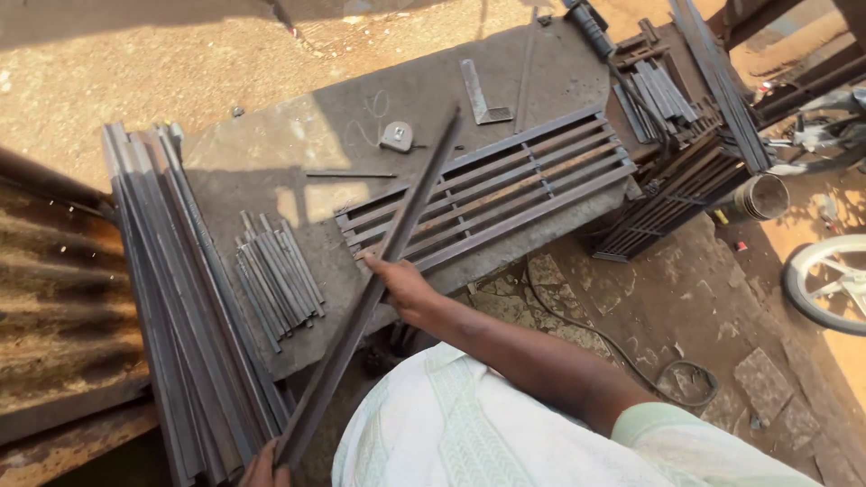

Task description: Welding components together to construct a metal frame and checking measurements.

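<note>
I hold a long steel bar (379, 280) that runs on a slant from the bottom of the frame, left of centre, up to the middle near the top. My right hand (401, 287) is wrapped around it about halfway along, fingers closed on the metal. My left hand (263, 467) grips its lower end at the bottom edge; only the tips of that hand show, closed on the bar.

The bar's upper half crosses over a welded grille (505, 185) lying flat on the workbench (271, 144) in the centre of the frame. A small tape measure (396, 135) sits just beside the bar's upper end, with a try square (481, 95) above the grille. Left of my right hand lies a bundle of short cut bars (275, 275). Further left, long bars (171, 307) are stacked along the bench edge. At the upper right, more grilles (672, 194) stand stacked, and a wheel (834, 280) shows at the right edge.
</note>
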